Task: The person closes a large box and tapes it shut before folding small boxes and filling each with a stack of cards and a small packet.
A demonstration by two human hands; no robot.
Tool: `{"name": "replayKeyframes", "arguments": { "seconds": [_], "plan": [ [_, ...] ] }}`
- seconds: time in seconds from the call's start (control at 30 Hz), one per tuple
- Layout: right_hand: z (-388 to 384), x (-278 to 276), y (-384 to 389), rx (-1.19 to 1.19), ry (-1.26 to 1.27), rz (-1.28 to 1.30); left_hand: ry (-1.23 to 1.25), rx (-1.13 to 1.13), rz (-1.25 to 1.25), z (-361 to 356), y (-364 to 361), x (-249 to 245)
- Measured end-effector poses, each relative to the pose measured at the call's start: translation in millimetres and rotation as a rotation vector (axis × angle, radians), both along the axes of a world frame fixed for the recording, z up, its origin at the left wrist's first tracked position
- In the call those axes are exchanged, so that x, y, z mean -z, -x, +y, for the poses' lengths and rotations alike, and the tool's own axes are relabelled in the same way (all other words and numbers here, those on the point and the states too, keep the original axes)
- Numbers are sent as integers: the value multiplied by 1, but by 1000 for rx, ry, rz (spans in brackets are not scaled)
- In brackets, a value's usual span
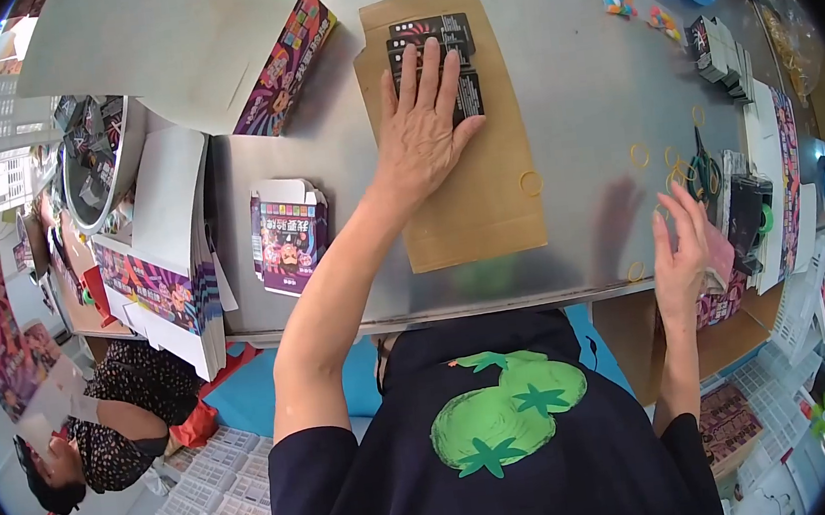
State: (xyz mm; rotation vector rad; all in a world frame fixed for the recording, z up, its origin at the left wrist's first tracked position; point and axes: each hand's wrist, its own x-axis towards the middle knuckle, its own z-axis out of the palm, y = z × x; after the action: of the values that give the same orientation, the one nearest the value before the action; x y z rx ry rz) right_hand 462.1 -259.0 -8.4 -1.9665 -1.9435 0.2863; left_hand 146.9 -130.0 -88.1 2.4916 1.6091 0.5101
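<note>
Left hand: wide, palm down, fingers a bit spread and pointing away from the body. It lies flat on top of the small black flat packs and does not pinch them.
Right hand: fingers half bent, thumb a little apart, near the right side of the tabletop. It looks to hold nothing. Whether it touches the pink flat piece beside it, I cannot tell.
Black packs: under the left hand, in a row that runs away from the body. Each pack has its long side going left to right.
Brown cardboard sheet: under the packs, its long side also running away from the body.
Which hand is nearer: the left one, right on the packs. The right one is well apart, to their right and closer to the body.
Thin yellow loops: some lie just past the right fingertips, by the green-handled scissors. One loop is on the sheet's right edge.
</note>
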Motion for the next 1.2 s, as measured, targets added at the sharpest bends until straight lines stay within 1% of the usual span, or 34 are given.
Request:
{"name": "replayKeyframes", "arguments": {
  "seconds": [0.17,0.27,0.3,0.4,0.43,0.5,0.53,0.57,0.67,0.8,0.97,1.1,1.2],
  "plan": [
    [-2,5,8,-72,7,-66,33,11,30,-12,3,2],
    [-16,2,-5,180,88,94,28,13,26,-22,2,2],
    [-22,2,-13,183,94,91,47,10,25,-26,2,3],
    [-44,7,-48,218,45,-93,92,9,22,-41,1,2],
    [-52,11,-55,222,47,-95,93,22,38,-46,1,1],
    [-67,22,-66,289,122,-235,94,47,70,-51,0,-2],
    [-72,27,-68,320,160,-304,95,49,69,-47,-1,-2],
    [-74,30,-67,323,162,-304,64,28,35,-39,-2,-3],
    [-76,33,-57,263,109,-405,14,-16,-34,-14,-6,-3],
    [-77,35,-60,250,137,-416,-27,-32,-24,8,-15,2],
    [-77,35,-57,264,108,-414,-6,-7,-18,-10,-13,3],
    [-82,35,-82,239,67,-404,-10,-23,-45,-11,-12,1],
    [-81,33,-103,239,66,-267,-17,-13,-27,-11,-13,-11]
  ]
}}
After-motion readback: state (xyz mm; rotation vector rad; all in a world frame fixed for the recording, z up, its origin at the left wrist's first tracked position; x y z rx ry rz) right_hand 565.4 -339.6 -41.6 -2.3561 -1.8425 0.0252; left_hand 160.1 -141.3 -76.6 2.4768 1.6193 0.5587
